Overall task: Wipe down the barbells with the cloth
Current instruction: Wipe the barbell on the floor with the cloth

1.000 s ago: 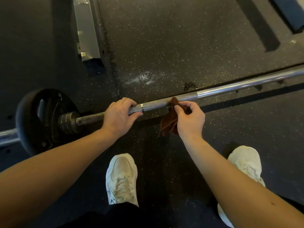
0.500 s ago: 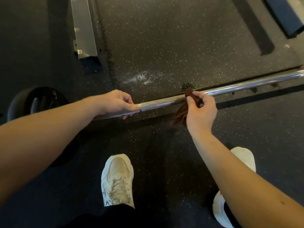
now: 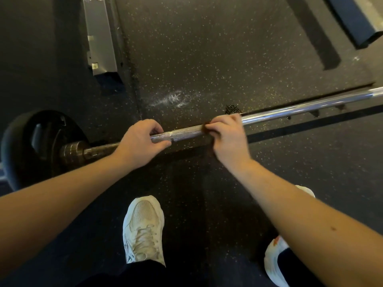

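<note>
While the left shoe (image 3: 144,228) and right shoe (image 3: 275,255), both white mesh with laces, stand nearest on the floor (image 3: 207,48), two bare forearms reach forward to the bar (image 3: 186,132). The left hand (image 3: 139,141) wraps the bar from above, fingers curled over the far side and thumb tucked under, closed tight on a rough knurled stretch. Just to its right, the right hand (image 3: 228,137), slightly blurred, curls over the bar too, pinching the cloth (image 3: 207,126) against the steel. Only a thin brown edge of the cloth shows at the fingertips. The bar lies low across the floor, dull and knurled between the hands, smooth and mirror-bright to the right of them. To the left it thickens into a ringed metal collar (image 3: 72,151) that meets a round black plate (image 3: 24,146). The floor is dark rubber flecked with pale specks. Beyond the bar lie a small heap of black crumbs (image 3: 233,109) and a white powdery smear (image 3: 172,99). Farthest stands a grey metal post (image 3: 99,38)
</note>
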### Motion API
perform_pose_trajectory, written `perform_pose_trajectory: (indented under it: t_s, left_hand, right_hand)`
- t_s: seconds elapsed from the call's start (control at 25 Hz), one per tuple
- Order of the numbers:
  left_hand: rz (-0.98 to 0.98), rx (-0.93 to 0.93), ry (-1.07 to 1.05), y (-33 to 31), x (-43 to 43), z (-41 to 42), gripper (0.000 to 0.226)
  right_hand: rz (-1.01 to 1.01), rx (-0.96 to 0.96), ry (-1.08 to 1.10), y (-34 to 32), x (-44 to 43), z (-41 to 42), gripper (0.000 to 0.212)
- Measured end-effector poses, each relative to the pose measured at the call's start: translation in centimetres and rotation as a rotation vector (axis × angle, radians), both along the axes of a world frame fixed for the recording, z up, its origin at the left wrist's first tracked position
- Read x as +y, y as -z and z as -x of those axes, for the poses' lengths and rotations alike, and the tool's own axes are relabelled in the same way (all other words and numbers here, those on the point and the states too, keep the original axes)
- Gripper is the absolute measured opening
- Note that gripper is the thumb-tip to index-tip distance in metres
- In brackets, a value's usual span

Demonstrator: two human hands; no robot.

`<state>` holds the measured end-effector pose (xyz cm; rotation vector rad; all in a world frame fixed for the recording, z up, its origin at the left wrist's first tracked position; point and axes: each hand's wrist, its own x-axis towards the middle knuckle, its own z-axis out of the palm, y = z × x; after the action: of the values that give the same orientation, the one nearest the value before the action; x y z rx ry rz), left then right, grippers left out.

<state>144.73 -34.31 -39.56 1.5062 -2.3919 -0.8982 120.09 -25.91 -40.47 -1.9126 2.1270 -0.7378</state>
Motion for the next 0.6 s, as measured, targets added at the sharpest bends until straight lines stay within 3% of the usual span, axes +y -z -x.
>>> perform_pose_trajectory:
  t_s: [0.12,0.2,0.4,0.52,0.6]
  left_hand:
    - [0.076,0.068,0.031,0.7,0.4,-0.3,0.028]
    - [0.083,0.075,0.039,0.7,0.3,-0.3,0.026]
    - [0.113,0.051,0.013,0.7,0.5,-0.5,0.024]
    - [0.126,0.041,0.024,0.7,0.5,-0.5,0.025]
    - [0.131,0.053,0.043,0.9,0.4,-0.5,0.026]
  right_hand:
    - [-0.009,-0.010,0.155,-0.5,0.7,3.8,0.018]
    - [-0.004,-0.044,0.250,-0.1,0.4,1.2,0.018]
    - [0.033,-0.081,-0.071,0.7,-1.0,-8.4,0.016]
    - [-0.012,0.018,-0.264,-0.2,-1.0,-4.3,0.018]
    - [-0.037,0.062,-0.166,-0.5,0.0,-0.2,0.017]
